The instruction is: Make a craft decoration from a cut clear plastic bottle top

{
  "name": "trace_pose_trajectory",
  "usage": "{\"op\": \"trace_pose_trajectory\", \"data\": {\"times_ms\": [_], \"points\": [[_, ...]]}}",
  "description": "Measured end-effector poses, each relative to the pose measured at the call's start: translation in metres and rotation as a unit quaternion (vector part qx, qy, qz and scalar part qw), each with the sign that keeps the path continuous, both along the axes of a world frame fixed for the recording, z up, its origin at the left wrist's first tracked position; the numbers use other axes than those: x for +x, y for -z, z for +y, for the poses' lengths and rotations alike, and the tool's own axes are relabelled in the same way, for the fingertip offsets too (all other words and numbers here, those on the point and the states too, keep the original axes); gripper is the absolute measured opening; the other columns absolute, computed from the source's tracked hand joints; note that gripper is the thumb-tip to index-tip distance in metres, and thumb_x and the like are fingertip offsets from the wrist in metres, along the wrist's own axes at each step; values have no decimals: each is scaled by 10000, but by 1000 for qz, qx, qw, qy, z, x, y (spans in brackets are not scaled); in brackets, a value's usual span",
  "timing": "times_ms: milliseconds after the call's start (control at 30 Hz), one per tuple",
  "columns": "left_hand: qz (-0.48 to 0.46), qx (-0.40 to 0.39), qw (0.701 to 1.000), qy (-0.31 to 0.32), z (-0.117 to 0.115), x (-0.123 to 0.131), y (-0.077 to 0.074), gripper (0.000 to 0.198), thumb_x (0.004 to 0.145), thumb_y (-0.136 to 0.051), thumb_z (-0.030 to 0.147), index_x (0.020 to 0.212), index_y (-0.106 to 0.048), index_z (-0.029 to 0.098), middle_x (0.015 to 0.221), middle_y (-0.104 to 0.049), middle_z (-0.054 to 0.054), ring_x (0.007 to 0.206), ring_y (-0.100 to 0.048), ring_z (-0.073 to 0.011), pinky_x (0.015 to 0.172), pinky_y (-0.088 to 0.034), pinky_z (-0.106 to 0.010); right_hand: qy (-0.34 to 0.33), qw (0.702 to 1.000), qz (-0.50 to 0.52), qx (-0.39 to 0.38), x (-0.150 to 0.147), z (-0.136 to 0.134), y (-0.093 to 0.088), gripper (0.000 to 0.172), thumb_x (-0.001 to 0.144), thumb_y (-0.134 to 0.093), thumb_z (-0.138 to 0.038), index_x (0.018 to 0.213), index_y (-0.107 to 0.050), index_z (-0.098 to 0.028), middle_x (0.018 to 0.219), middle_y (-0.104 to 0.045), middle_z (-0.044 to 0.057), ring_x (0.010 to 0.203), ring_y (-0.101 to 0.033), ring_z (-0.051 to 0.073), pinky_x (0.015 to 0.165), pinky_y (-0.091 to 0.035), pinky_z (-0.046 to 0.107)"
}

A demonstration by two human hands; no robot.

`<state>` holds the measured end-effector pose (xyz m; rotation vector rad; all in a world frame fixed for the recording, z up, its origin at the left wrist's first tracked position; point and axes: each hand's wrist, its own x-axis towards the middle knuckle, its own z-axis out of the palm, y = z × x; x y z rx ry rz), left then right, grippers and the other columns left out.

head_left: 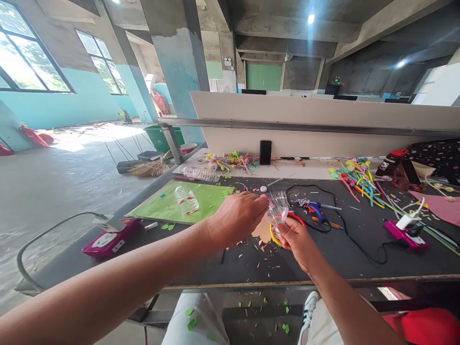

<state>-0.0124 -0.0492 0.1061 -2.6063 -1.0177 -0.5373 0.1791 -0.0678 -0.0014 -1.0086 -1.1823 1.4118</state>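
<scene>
My right hand (pixel 293 237) is closed around the narrow end of a clear plastic bottle piece (pixel 279 203), whose upper part is cut into strips that fan upward. Close against its left side, the fingers of my left hand (pixel 239 213) are pinched together. A bit of pink shows at those fingertips, but I cannot make out what it is. Just behind my right hand lie scissors (pixel 296 219) with red and yellow handles, partly hidden. Beneath the hands is a peach-coloured sheet (pixel 261 231) with scraps around it.
On a green sheet (pixel 212 194) lies a clear bottle piece (pixel 186 200); another ribbed bottle (pixel 200 174) is behind. A blue glue gun (pixel 316 211) with its cord lies right. Magenta power strips (pixel 111 239) sit at both sides. A phone (pixel 265 152) leans on the partition (pixel 323 141).
</scene>
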Motion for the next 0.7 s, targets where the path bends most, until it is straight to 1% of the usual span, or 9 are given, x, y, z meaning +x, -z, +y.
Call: {"op": "trace_pose_trajectory", "data": {"times_ms": [67, 167, 233, 300, 367, 500, 600, 667, 700], "points": [[-10, 3, 1000, -8, -1, 1, 0, 270, 985, -398, 260, 883, -633, 174, 725, -678, -29, 700, -627, -160, 652, -428, -264, -6, 1000, 16, 12, -1, 0, -1, 534, 747, -718, -596, 1031, -641, -151, 629, -474, -46, 536, -317, 80, 505, -218, 225], [-26, -14, 999, -27, -3, 1, 0, 276, 973, -410, 261, 882, -655, 171, 716, -684, -33, 690, -626, -159, 645, -426, -263, -8, 999, 38, 22, -2, 0, -2, 500, 734, -729, -589, 986, -635, -166, 640, -473, -41, 543, -317, 87, 500, -192, 233], [-53, -45, 997, -44, -5, 0, -1, 270, 952, -438, 271, 860, -673, 176, 700, -683, -30, 666, -616, -152, 617, -413, -255, -6, 999, 44, 27, -2, 0, -2, 486, 731, -732, -585, 966, -632, -172, 622, -455, -46, 544, -310, 93, 500, -187, 238], [-106, -101, 987, -63, -4, 0, -2, 237, 912, -482, 269, 822, -686, 188, 655, -668, -9, 610, -587, -130, 575, -392, -236, -4, 999, 45, 31, -2, 1, -1, 477, 734, -732, -581, 961, -630, -174, 607, -443, -50, 541, -304, 95, 499, -185, 242], [-172, -181, 966, -73, -3, -1, -4, 198, 866, -517, 252, 787, -688, 190, 602, -648, 12, 556, -555, -110, 542, -378, -217, -7, 998, 48, 34, -2, 2, 1, 466, 750, -725, -571, 972, -631, -173, 603, -438, -52, 539, -302, 94, 499, -180, 243], [-282, -336, 895, -74, 2, -2, -6, 148, 798, -548, 243, 765, -671, 166, 594, -674, 9, 514, -526, -99, 498, -368, -197, -21, 996, 75, 39, -1, 3, 4, 431, 801, -713, -515, 1046, -644, -168, 642, -462, -43, 549, -310, 87, 502, -179, 239], [-326, -397, 854, -79, 4, -3, -7, 141, 774, -563, 258, 768, -657, 154, 600, -686, 3, 452, -436, -80, 442, -312, -188, -22, 994, 103, 42, -1, 2, 5, 413, 812, -721, -478, 1083, -654, -174, 735, -553, -6, 557, -335, 82, 502, -198, 235], [-342, -422, 837, -74, 5, -5, -7, 146, 777, -568, 266, 787, -657, 150, 600, -685, 4, 436, -400, -70, 433, -295, -184, -23, 992, 121, 35, -1, 2, 6, 407, 806, -730, -475, 1080, -662, -182, 799, -604, 21, 562, -355, 82, 505, -218, 234], [-348, -431, 830, -66, 6, -6, -7, 147, 781, -572, 270, 790, -656, 149, 601, -683, 3, 445, -410, -69, 441, -303, -183, -25, 991, 131, 29, -1, 1, 5, 407, 801, -734, -477, 1077, -666, -187, 829, -623, 33, 564, -364, 83, 509, -229, 234]]}}
